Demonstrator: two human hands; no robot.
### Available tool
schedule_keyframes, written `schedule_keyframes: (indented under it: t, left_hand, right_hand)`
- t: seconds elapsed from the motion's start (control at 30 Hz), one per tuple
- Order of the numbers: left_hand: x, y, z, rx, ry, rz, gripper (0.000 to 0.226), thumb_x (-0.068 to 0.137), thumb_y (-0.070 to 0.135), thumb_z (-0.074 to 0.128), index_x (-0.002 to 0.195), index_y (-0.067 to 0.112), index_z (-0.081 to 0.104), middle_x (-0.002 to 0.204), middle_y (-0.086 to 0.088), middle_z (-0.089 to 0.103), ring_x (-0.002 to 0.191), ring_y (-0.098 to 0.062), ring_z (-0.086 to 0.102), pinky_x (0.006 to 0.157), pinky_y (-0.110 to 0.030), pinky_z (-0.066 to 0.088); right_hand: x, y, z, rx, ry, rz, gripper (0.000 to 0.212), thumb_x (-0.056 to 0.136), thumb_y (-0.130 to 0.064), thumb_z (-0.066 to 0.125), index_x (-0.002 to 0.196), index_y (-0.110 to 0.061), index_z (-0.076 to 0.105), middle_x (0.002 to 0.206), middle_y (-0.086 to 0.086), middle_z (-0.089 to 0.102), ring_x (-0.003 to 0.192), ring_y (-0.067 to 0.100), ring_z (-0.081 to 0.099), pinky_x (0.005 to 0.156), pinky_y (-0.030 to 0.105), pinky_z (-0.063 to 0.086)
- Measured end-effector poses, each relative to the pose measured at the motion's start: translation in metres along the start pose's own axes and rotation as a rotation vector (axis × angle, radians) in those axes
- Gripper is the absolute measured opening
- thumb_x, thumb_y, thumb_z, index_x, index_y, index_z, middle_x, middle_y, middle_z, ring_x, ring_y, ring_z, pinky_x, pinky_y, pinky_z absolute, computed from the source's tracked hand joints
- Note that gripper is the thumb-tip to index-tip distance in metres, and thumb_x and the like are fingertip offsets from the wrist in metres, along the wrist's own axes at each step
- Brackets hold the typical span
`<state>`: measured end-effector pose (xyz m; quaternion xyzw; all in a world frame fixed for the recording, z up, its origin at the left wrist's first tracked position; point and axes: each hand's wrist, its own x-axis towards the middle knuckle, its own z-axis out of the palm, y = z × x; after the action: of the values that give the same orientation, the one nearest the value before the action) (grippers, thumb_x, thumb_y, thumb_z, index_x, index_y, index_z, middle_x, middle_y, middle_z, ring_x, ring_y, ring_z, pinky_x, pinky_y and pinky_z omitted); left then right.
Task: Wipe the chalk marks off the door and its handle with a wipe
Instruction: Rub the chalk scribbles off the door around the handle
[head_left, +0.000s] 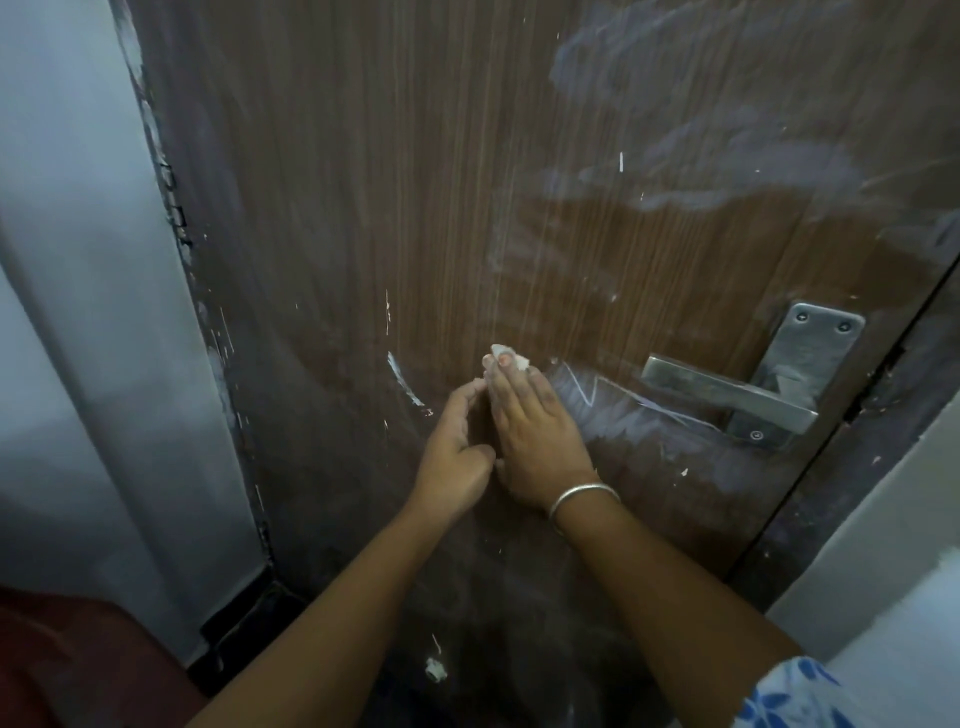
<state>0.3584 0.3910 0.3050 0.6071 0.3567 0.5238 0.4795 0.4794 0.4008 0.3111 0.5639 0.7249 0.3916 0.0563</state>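
Head view: right hand (535, 431), fingers straight (together), presses wipe (511, 358) on door (363, 182); left hand (457, 447) loosely curled.

Your right hand (535, 431) covers most of the small white wipe (521, 362), and the brown wood-grain door (363, 182) is cut off at the top edge.

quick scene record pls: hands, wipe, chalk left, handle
left hand: fingers loosely curved, tips beside the right hand's fingers, nothing visible in it
right hand: straight fingers press the wipe to the door
chalk smears: upper right of door
chalk lines: between right hand and handle
chalk stroke: left of hands
handle: metal lever, untouched
bangle: right wrist
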Motion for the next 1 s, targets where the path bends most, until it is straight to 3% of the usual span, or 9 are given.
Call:
schedule_keyframes:
  t: [0.1,0.27,0.37,0.47,0.6,0.83,1.0]
  left_hand:
    - [-0.003,0.001,0.000,-0.001,-0.030,-0.010,0.076,0.070,-0.023,0.038,0.133,0.020,0.040,0.139,-0.002,0.046,0.131,-0.008,0.039,0.108,-0.028,0.032]
    - [-0.009,0.005,-0.004,0.056,0.034,-0.027,0.072,0.072,-0.024,0.039,0.133,0.014,0.038,0.127,0.009,0.048,0.112,0.015,0.044,0.099,-0.007,0.033]
    - [-0.010,0.007,-0.005,0.053,0.044,-0.024,0.069,0.074,-0.024,0.041,0.135,0.008,0.036,0.136,-0.002,0.045,0.125,-0.001,0.041,0.107,-0.018,0.032]
    - [-0.011,0.010,-0.002,0.060,0.023,0.001,0.072,0.072,-0.025,0.040,0.136,0.007,0.035,0.137,-0.005,0.045,0.130,-0.011,0.040,0.111,-0.029,0.031]
    - [-0.015,0.008,-0.007,0.105,0.042,-0.029,0.075,0.073,-0.023,0.039,0.139,0.013,0.034,0.147,-0.002,0.035,0.136,-0.006,0.028,0.113,-0.023,0.023]
    - [-0.021,0.007,-0.003,0.137,-0.022,-0.032,0.075,0.073,-0.025,0.039,0.139,0.010,0.032,0.150,-0.005,0.028,0.139,-0.007,0.021,0.112,-0.019,0.019]
    - [-0.019,0.007,0.013,0.119,-0.044,-0.041,0.076,0.073,-0.023,0.041,0.139,0.014,0.033,0.151,-0.003,0.029,0.139,-0.009,0.024,0.116,-0.035,0.022]
  right_hand:
    - [-0.013,-0.002,0.010,-0.095,-0.043,-0.163,0.087,0.087,-0.045,0.038,0.144,0.005,-0.005,0.156,0.019,-0.006,0.143,0.033,-0.013,0.107,0.046,-0.024]
    - [-0.013,0.021,-0.003,-0.145,0.082,-0.079,0.094,0.085,-0.049,0.044,0.144,0.003,-0.007,0.156,0.018,-0.005,0.143,0.031,-0.008,0.112,0.047,-0.016]
    - [0.014,0.031,-0.020,-0.097,0.134,0.014,0.104,0.077,-0.058,0.049,0.146,0.001,-0.002,0.157,0.016,-0.002,0.144,0.030,-0.009,0.114,0.047,-0.012]
    - [0.018,0.024,-0.015,-0.059,0.072,-0.054,0.115,0.070,-0.064,0.053,0.145,0.003,-0.003,0.156,0.018,-0.005,0.143,0.032,-0.011,0.112,0.047,-0.015]
    - [-0.026,0.007,0.011,-0.140,-0.077,-0.236,0.107,0.077,-0.062,0.047,0.146,0.002,-0.003,0.156,0.019,-0.008,0.143,0.032,-0.013,0.108,0.048,-0.021]
    - [-0.019,0.041,-0.010,-0.056,0.099,0.097,0.103,0.077,-0.061,0.048,0.147,0.000,0.004,0.157,0.016,0.000,0.144,0.029,-0.010,0.115,0.049,-0.010]
    - [-0.046,0.032,0.014,-0.122,-0.073,-0.175,0.107,0.077,-0.062,0.047,0.143,0.003,-0.007,0.155,0.018,-0.008,0.142,0.032,-0.014,0.110,0.049,-0.020]
